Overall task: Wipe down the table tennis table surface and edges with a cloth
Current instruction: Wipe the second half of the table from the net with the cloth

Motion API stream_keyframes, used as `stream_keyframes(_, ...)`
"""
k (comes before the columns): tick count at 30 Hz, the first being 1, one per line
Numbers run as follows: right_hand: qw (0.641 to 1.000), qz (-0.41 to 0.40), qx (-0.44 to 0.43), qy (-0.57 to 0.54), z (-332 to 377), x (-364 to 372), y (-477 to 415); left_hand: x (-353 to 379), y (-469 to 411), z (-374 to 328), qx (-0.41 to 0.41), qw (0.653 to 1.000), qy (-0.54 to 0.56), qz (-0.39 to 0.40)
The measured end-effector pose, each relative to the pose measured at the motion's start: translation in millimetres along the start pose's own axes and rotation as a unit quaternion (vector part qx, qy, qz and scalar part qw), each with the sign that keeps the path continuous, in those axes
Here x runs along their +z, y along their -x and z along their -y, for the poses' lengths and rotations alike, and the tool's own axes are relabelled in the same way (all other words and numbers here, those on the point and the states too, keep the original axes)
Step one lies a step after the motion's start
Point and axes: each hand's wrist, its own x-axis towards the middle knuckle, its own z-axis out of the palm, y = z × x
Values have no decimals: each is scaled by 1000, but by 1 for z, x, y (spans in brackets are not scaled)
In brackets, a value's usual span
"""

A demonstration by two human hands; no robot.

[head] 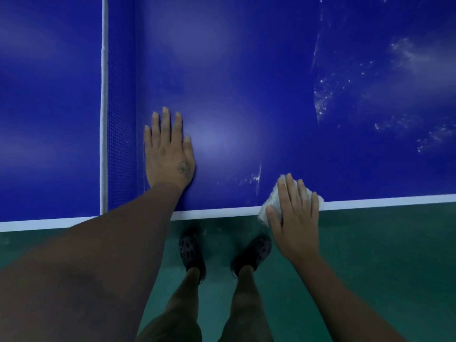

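At the blue bench's (246, 70) near edge, the right hand (293, 218) presses a cloth (267, 207) down with flat fingers while the left hand (167, 154) lies spread beside the net (121, 119) — pale smears (323, 95) farther right suggest much wiping remains.

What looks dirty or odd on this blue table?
White speckled smears streak the table surface on the right, and small white scuffs sit near the edge line beside the cloth under the right hand.
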Motion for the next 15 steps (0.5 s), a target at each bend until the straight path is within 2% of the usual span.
stream_keyframes(3,1000,6,12,1,-9,-5,-11,2,16,7,19,1000,-6,4)
stream_keyframes(8,992,-43,117,-1,-1,-6,-66,3,17,6,10,1000,3,-5)
stream_keyframes(10,993,-48,103,3,9,1,-67,4,16,5,5,1000,9,-8)
stream_keyframes(15,1000,-6,-14,9,11,12,-6,8,15,7,9,999,10,-29)
